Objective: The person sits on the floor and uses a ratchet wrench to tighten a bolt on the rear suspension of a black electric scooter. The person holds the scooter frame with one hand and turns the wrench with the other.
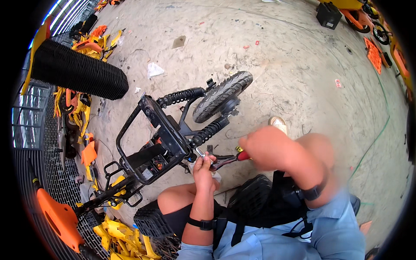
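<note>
On floor (pixel 294 60), mid-view: blk frame (pixel 152 110), w/ wheel (pixel 223 97) up R of it & yellow panels (pixel 121 238) down L.
Near shock (pixel 212 131): ran betw. frame & wheel side; silver rod (pixel 200 152) was just beside its frame end. Whether rod was seated in anything, couldn't tell.
L hand (pixel 203 173): thumb & fingers drawn to a pinch, apparently on rod.
R hand (pixel 266 147): fist closed round tool (pixel 223 161) by its red grip; blurred, so exact finger pos. unclear.
Tool: dark head lay close by L fingertips, grip to R; exact type & contact w/ rod unclear.
Rod line: prob. best kept straight, no side tilt, L hand only steadying.
Tool pull: likely wanted full bite first, then smooth, even force, no jerks.
Fingertips: needed to sit clear of tool head, b/c a slip could've nipped them.
</note>
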The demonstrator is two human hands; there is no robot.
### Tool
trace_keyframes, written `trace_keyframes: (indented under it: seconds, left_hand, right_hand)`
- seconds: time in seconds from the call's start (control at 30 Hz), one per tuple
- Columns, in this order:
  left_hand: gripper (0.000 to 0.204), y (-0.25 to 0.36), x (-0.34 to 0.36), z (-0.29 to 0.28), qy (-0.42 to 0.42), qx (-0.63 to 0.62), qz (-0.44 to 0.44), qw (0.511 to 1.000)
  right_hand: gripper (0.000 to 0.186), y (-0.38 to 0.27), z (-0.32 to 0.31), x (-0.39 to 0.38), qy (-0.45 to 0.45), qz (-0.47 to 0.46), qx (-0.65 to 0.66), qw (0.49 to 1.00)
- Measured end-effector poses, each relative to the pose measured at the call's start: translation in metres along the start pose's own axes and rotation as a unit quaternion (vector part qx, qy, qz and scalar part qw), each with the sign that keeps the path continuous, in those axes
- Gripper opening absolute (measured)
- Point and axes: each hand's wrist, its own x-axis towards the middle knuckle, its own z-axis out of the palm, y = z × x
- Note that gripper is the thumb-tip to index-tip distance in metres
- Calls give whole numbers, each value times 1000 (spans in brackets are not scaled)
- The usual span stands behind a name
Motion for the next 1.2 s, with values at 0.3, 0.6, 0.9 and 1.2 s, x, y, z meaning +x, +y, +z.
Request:
trace_keyframes:
  seconds: [0.3,0.6,0.9,1.2]
  left_hand:
    - [36,-6,5,-3,-34,-83,-52,995]
    - [29,9,0,6,-47,-100,-13,994]
    - [29,-2,12,52,-144,-32,-45,988]
    - [30,18,12,55,-146,44,-13,988]
  right_hand:
    - [17,-93,49,-8,242,-249,53,936]
    - [35,-70,62,29,338,-338,89,874]
    - [39,-30,90,60,447,-280,216,822]
    - [30,-60,63,-11,184,-145,368,900]
